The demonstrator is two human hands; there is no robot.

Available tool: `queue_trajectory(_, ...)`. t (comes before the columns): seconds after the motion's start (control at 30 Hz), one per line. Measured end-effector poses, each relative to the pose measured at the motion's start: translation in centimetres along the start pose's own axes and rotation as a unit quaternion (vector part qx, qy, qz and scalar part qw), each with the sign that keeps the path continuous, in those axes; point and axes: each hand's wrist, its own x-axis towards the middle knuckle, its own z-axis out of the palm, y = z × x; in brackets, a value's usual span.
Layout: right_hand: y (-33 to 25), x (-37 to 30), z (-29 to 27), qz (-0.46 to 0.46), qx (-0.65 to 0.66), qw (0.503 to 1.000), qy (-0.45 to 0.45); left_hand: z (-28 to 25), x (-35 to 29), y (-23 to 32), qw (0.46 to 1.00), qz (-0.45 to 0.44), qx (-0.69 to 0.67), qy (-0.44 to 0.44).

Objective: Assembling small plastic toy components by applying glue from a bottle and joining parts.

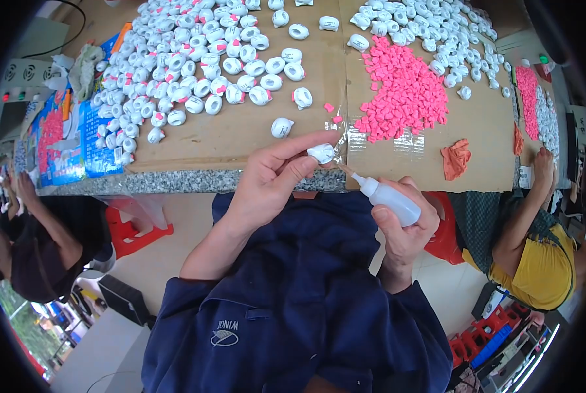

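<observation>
Between the thumb and fingers of my left hand (267,177) is a small white cat-head-shaped plastic piece (321,154), held over the table's near edge. My right hand (411,226) is wrapped around a translucent white squeeze bottle (392,200), whose thin nozzle tilts up and left. The nozzle tip is close to the white piece; whether they touch I cannot tell. Just beyond my left hand lie a single white piece (282,127) and a couple of loose pink bits (337,119). A heap of small pink bow-shaped pieces (404,92) lies beyond my right hand.
Many white pieces, several with pink parts attached, spread at the far left (195,72); more white pieces (430,26) lie at the far right. Cardboard (234,141) covers the granite-edged table (195,181). A crumpled orange scrap (456,159) lies right. Co-workers sit on both sides.
</observation>
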Motion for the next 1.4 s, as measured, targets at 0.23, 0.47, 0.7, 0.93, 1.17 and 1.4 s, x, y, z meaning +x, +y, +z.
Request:
queue_trajectory(0.23,0.1,-0.1,0.0,0.02,-0.016,1.0,-0.014,0.4,-0.2,0.3,0.997,-0.053,0.047,0.01)
queue_trajectory(0.47,0.4,0.1,-0.1,0.01,0.0,1.0,-0.009,0.1,0.2,-0.5,0.998,0.006,0.055,0.001)
queue_trajectory(0.7,0.0,0.2,-0.2,0.026,-0.016,0.999,-0.021,0.3,0.3,0.1,0.999,-0.02,0.029,0.008)
queue_trajectory(0.93,0.1,0.2,-0.2,0.039,-0.011,0.999,-0.004,0.2,0.1,0.1,1.0,0.003,0.024,0.007)
queue_trajectory(1.17,0.7,-0.1,-0.5,0.021,0.014,1.0,0.005,0.3,-0.2,0.5,0.999,-0.022,0.03,0.026)
queue_trajectory(1.4,1.9,0.7,-0.1,0.041,0.05,0.996,0.067,0.7,-0.5,0.0,0.998,-0.037,-0.024,0.037)
